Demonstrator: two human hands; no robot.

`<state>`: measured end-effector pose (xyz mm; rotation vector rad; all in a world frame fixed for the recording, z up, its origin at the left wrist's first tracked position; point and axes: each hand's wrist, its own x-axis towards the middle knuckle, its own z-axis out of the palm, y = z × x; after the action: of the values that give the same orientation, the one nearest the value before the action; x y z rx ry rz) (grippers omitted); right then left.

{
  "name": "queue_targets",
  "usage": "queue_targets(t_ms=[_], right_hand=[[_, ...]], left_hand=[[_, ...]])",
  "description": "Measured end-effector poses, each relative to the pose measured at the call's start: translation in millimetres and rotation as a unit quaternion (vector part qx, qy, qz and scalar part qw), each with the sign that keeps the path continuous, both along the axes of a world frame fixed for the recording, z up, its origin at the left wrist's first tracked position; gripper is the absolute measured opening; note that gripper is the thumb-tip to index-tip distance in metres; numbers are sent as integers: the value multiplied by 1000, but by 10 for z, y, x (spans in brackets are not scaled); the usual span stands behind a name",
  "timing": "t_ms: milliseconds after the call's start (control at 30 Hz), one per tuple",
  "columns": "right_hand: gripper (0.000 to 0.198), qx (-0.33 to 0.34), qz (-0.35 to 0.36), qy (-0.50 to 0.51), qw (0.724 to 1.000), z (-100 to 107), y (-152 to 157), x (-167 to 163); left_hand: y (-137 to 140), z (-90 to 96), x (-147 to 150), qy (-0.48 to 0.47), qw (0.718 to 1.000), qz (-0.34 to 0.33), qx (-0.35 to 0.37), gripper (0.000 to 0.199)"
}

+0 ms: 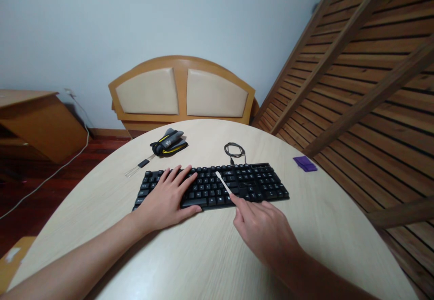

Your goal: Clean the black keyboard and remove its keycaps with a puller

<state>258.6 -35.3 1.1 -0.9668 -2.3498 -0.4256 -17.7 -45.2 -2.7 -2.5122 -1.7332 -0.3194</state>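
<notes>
A black keyboard (pixel 206 185) lies across the middle of the round table. My left hand (pixel 167 196) rests on its left part, fingers spread over the keys and thumb along the front edge. In my right hand (pixel 264 227) is a slim white toothbrush (pixel 224 183), gripped by its handle near the keyboard's front edge. The toothbrush's small rounded head points away from me over the keys right of centre; whether it touches them I cannot tell. Behind the keyboard, its black cable (pixel 234 150) lies coiled.
Back left on the table (pixel 203 255) sits a grey and black folded bundle (pixel 169 142) with yellow edging. Beside it lies a wire keycap puller (pixel 143 163) with a black middle. A purple folded cloth (pixel 305 163) is at the right. Slatted wood (pixel 366 87) rises beyond the table's right edge.
</notes>
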Motion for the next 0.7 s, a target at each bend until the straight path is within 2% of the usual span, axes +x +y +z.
queue_targets(t_ms=[233,433,600,700], right_hand=[[33,-20,-4,-3,1000,40,6,4],[34,15,-31,-1,999,168,-79,35],[34,28,-40,-24,998,107,-65,48],[34,14,-43,-65,997,50,-9,68]], left_hand=[[6,-23,-10,-3,1000,-4,8,88],[7,-32,-25,1,1000,-1,7,88],[0,-18,-13,16,1000,2,-1,89],[0,-8,-3,14,1000,2,0,89]])
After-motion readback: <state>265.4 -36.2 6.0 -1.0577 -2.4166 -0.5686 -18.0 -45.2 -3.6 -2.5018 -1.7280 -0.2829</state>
